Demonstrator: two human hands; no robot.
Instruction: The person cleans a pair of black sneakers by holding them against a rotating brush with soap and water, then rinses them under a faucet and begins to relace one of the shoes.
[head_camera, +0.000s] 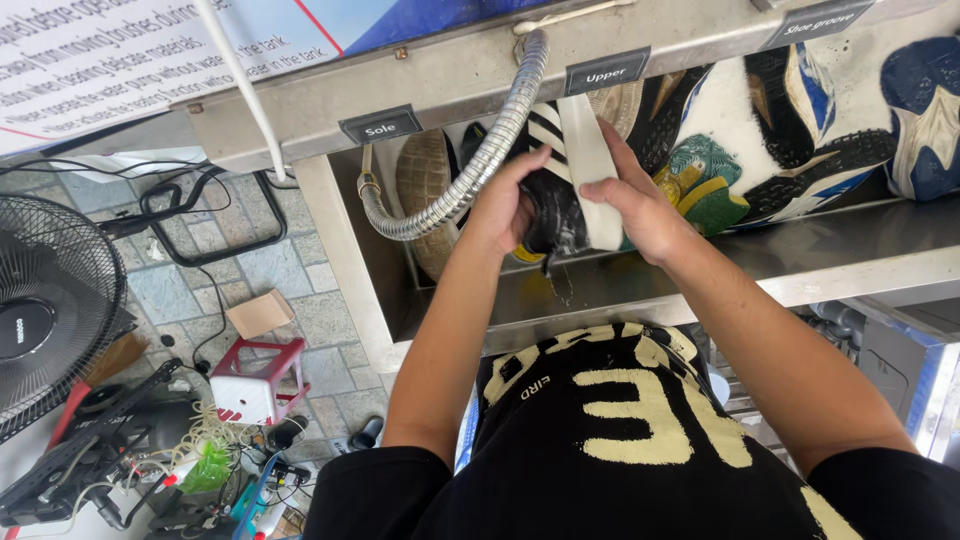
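Shiny metal sink (640, 285) fills the middle of the frame. Both arms reach up into it. Left hand (500, 205) and right hand (640, 205) wrap their fingers around a black shoe (560, 200) with white stripes, beside a bendy silver hose (470, 180).

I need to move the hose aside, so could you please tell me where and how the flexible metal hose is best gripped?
Probably grip the flexible metal hose on its straight slanted run above the U-bend, coming from the open left side. That stretch hangs free in front of the trough, while the left hand and the black-and-white shoe crowd its right.
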